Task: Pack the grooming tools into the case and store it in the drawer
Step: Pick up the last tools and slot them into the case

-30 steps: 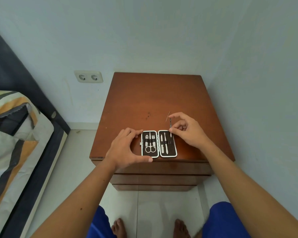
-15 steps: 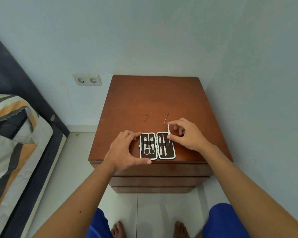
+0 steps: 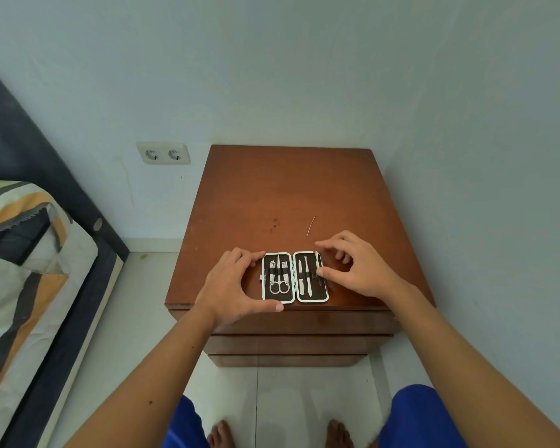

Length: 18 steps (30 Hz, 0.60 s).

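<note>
A small open case (image 3: pixel 311 300) with a white rim and dark lining lies on the brown nightstand (image 3: pixel 288 189) near its front edge. Its left half holds scissors (image 3: pixel 279 285) and other tools; its right half holds two flat metal tools (image 3: pixel 304 276). My left hand (image 3: pixel 230 286) grips the case's left side, thumb on the front rim and fingers on the back rim. My right hand (image 3: pixel 359 270) is at the right half, thumb pressing a thin metal tool (image 3: pixel 318 261) in the outermost slot, index fingertip by its top end. A thin wire-like pick (image 3: pixel 311 225) lies loose behind the case.
Shut drawer fronts (image 3: pixel 298 344) sit below the top. A wall stands close on the right, a double socket (image 3: pixel 164 153) on the back wall. A bed with striped bedding (image 3: pixel 20 270) is to the left. My bare feet are on the tiled floor.
My right hand has lowered the thin tool from above the table into the right half of the case. My left hand has stayed on the case.
</note>
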Motion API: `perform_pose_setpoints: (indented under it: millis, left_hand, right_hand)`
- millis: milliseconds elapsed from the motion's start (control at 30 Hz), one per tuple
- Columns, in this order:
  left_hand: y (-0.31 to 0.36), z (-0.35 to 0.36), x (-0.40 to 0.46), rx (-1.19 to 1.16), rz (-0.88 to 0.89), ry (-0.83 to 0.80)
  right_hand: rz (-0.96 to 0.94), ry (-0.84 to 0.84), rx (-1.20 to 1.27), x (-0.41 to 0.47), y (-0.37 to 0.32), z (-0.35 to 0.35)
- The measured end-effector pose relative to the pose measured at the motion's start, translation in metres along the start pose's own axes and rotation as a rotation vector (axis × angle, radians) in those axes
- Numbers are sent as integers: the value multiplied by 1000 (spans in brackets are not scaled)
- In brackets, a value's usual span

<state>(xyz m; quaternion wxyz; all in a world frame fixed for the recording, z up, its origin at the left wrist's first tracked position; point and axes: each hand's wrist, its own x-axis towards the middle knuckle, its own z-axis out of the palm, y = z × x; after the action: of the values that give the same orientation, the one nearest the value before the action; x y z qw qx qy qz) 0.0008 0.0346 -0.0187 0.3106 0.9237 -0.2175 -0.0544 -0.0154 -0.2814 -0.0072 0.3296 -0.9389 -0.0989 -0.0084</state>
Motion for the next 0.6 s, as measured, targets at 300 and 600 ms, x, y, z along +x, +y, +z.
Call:
perform_pose_setpoints:
  millis: [300, 600]
  left_hand:
    - [1, 0, 0, -9, 2, 6]
    - [2, 0, -1, -8, -1, 7]
  right_hand:
    - [-18, -91, -95, -7, -1, 0]
    - [-21, -103, -85, -20, -5, 1]
